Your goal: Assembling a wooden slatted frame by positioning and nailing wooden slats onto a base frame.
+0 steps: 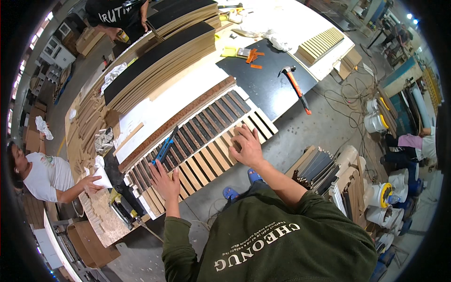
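Head view: a slatted wooden panel lies across the near side of the worktable, running aslant from lower left to upper right.
Panel slats: pale slats form the near row; dark brown slats form the row behind.
Left hand: over the panel's left part, fingers spread and pinching nothing.
Right hand: on the pale slats toward the right end, fingers apart and slightly bent, gripping nothing.
Blue-and-black hand tool: lies on the dark slats just beyond the left fingertips; whether they touch it I cannot tell.
Brown textured strip: along the panel's far side.
Claw hammer: on a black sheet beyond the panel's right end, its orange-and-black handle pointing toward the near edge.
Black-topped board stack: behind the panel, on the table.
Co-worker in white: at left, one hand holding a white cloth.
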`<move>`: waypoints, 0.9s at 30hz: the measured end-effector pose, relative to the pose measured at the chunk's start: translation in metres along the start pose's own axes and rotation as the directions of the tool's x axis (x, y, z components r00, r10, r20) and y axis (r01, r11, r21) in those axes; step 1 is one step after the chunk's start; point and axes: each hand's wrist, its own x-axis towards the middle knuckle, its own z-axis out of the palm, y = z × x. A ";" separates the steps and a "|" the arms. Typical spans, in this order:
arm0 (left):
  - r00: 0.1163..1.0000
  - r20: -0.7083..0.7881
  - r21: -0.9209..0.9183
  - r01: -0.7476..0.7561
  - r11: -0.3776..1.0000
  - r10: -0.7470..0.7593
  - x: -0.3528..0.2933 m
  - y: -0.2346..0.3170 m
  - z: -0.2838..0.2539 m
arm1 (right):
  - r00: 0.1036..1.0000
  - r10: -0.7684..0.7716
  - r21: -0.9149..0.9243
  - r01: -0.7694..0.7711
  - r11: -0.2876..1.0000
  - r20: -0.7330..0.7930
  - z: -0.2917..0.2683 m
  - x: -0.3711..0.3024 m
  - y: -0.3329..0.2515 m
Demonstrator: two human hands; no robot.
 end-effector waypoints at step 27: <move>0.864 0.092 -0.469 -0.402 0.787 0.496 0.047 0.176 0.002 | 0.974 -0.217 0.177 0.203 0.963 0.067 -0.040 -0.034 0.033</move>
